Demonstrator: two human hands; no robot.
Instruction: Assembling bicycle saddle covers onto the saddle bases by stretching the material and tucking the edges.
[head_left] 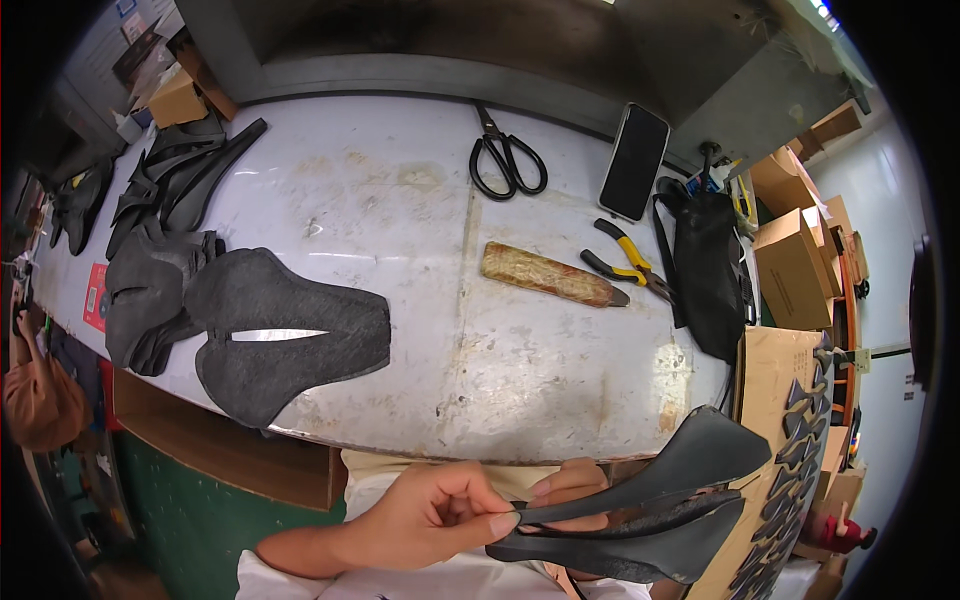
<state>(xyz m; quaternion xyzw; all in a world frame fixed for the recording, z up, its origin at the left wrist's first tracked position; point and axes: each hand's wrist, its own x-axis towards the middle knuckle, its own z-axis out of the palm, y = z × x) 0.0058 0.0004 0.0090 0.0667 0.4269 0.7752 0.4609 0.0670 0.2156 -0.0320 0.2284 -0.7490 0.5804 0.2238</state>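
Close to my body, at the table's front edge, I hold a black bicycle saddle (690,455) with a long slot along its middle. My left hand (430,515) pinches its narrow end between thumb and fingertips. My right hand (575,490) grips it from behind, its fingers curled and partly covered by the saddle. To the left on the table lie flat black saddle-shaped covers (290,290) in a stack, the top one with a cut-out slot. Behind them several more black saddles (180,175) are heaped together.
Black-handled scissors (508,165), a phone (635,160), yellow-and-black pliers (628,258) and a tool with a tape-wrapped handle (550,275) lie on the white table (400,220). A black pouch (705,270) sits at right. A cardboard sheet (770,365) bears rows of dark pieces.
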